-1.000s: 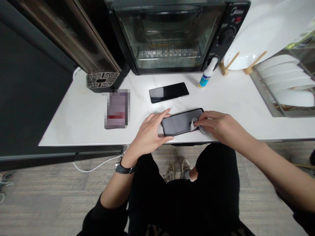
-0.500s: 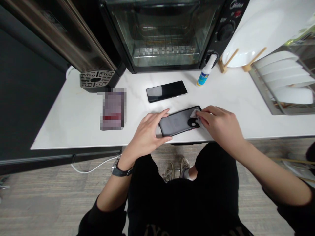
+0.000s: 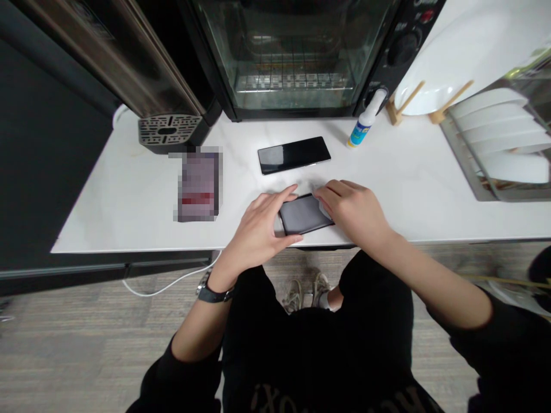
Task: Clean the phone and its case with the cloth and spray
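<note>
L hand (image 3: 261, 229) is gripping the phone case (image 3: 301, 215) by its L end, thumb and fingers spanning it, keeping it flat near the front edge of the countertop (image 3: 124, 195). R hand (image 3: 357, 209) is pinching a pale cloth (image 3: 326, 211) against the R part. Status: wiping appears to be in progress; done vs. remaining area N/A, R end being hidden. Loose phone (image 3: 295, 155) is lying beyond, apart from both hands. Markings: spray btl. (image 3: 361, 129) is bearing a blue label, txt too small; oven (image 3: 297, 57) logo is running off-frame; shirt (image 3: 336, 393) lettering is showing only partly
</note>
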`<state>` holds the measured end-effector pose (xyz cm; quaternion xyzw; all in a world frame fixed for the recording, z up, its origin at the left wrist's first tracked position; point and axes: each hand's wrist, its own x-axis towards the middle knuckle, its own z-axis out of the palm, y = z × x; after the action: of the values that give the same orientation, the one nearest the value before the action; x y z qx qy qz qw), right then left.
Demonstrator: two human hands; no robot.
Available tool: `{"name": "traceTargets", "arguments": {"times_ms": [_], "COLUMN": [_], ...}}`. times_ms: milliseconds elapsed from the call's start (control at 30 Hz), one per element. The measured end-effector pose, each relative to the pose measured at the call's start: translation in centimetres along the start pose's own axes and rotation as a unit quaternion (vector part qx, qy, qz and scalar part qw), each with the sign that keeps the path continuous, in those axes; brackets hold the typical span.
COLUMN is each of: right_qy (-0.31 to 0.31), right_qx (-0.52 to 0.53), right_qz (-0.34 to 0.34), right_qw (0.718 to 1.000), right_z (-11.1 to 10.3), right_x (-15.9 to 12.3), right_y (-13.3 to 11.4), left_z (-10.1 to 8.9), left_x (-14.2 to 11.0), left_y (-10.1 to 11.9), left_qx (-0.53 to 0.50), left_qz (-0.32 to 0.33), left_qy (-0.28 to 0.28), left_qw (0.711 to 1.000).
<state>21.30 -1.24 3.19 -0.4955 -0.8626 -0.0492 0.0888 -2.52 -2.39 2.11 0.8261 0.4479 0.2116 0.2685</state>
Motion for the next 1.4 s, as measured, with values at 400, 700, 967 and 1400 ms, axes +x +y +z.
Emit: {"name": "traceTargets", "arguments": {"times_ms": [400,700,967,1400], "right_qy": [-0.032,-0.051,-0.023,0.002], "right_qx": [0.093,0.060,0.011,-0.063], "right_qz": [-0.170,-0.137,-0.042,0.077], "right_qw": [0.980,0.987,0.999,0.995], "right_z": [-0.2,-2.1,-2.2,-0.8], "right_x": [-0.1,-2.8,-5.5,-2.1], "right_y": [-3.9,0.5,3.7,2.1], "left_z": [0.2,-0.1,-0.2,-0.3], "left_x": [-0.2,0.0,-0.1,0.1], "left_y": [-0.3,0.3,0.2,0.4], "left_qx": [-0.012,-0.007,-0.004,-0.002], "left_qz": [0.003,-0.012,-0.015,-0.018], "left_qy": [0.008,-0.006,-0.013,-0.019], "left_qw": [1.000,1.000,1.000,1.000]}}
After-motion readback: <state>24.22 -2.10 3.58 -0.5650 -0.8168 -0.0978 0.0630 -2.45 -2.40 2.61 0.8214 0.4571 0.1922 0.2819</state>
